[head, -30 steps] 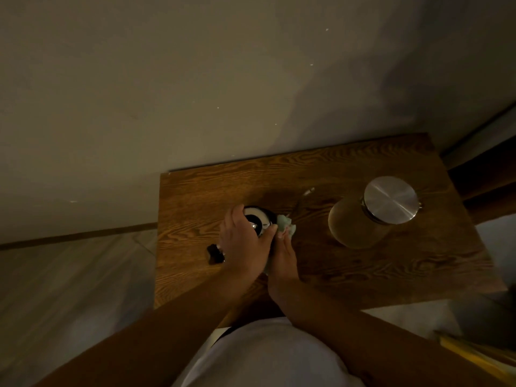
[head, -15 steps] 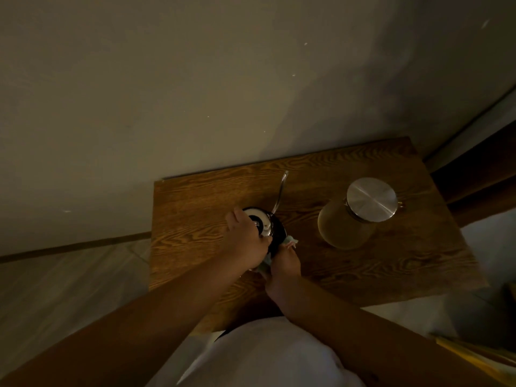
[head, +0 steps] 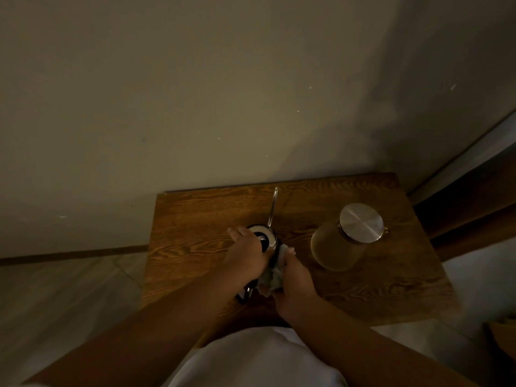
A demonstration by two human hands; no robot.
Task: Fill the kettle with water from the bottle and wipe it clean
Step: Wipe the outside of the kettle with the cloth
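A small dark kettle [head: 268, 241] with a pale lid and a thin curved spout pointing away from me stands on the wooden table [head: 377, 291]. My left hand [head: 247, 254] rests on top of the kettle, covering most of the lid. My right hand [head: 293, 283] presses a pale crumpled cloth [head: 272, 279] against the kettle's near right side. The kettle's dark handle shows below my left wrist. A glass bottle [head: 339, 245] with a round metal lid stands to the right of the kettle, untouched.
The table stands against a plain wall [head: 195, 107]. A dark wooden frame [head: 469, 202] runs along the right edge. Pale floor [head: 64, 289] lies to the left of the table. My white clothing fills the bottom middle.
The kettle has turned so its spout now points away toward the wall and its handle faces me. My right hand with the cloth has slid down the kettle's near side.
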